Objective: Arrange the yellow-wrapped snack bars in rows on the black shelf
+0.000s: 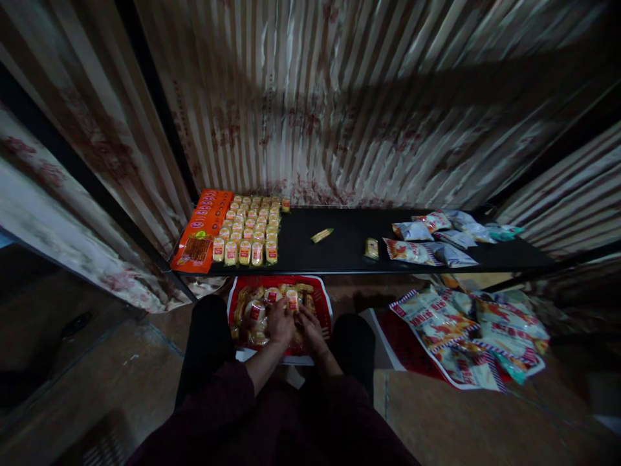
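A red plastic basket (326, 303) full of small wrapped snack packets stands on the floor between my knees. Both my hands are down in it. My left hand (280, 321) is curled around a small packet (292, 299) with a red and white label. My right hand (310, 325) rests on the packets beside it, fingers bent, and what it grips is hidden. On the black shelf (339, 249) above, several rows of the same packets (250, 230) stand in a neat block at the left.
An orange carton (202, 230) lies flat at the shelf's left end. Two loose packets (371, 248) sit mid-shelf, and several snack bags (427, 239) lie at the right. Large printed bags (466, 330) are heaped on the floor to my right. Corrugated metal walls close in behind.
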The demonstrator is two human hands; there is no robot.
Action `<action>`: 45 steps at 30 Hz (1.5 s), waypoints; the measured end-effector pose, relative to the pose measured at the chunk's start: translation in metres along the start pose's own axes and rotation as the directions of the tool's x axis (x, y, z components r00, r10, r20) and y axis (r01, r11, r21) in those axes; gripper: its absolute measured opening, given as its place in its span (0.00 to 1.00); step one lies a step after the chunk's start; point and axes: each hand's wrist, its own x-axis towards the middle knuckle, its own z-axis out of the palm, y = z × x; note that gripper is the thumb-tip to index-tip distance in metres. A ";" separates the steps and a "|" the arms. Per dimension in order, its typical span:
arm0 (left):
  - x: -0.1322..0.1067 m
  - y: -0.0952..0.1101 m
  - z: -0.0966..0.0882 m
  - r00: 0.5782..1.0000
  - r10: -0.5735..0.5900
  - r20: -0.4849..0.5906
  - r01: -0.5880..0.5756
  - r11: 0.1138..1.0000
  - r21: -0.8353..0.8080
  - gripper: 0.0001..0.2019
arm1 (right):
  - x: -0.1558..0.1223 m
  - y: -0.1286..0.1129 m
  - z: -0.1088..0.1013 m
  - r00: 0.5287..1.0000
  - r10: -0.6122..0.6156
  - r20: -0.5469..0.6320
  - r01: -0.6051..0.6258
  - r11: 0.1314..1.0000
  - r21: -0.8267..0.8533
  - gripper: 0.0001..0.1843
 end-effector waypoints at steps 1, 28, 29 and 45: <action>-0.001 0.002 0.000 1.000 0.026 -0.006 -0.026 1.000 0.008 0.16 | -0.001 -0.004 0.001 1.000 0.003 -0.012 -0.003 1.000 -0.009 0.29; 0.000 0.061 -0.012 0.950 0.292 -0.109 -0.305 0.943 -0.137 0.23 | 0.026 -0.070 0.016 0.992 -0.121 0.040 0.124 0.990 -0.069 0.29; 0.003 0.063 -0.012 0.948 0.298 -0.110 -0.312 0.940 -0.140 0.22 | 0.028 -0.073 0.017 0.991 -0.124 0.043 0.127 0.989 -0.076 0.30; 0.054 0.089 -0.004 0.940 0.303 -0.153 -0.325 0.934 -0.149 0.22 | 0.077 -0.102 0.035 0.956 -0.285 0.076 0.293 0.946 -0.140 0.25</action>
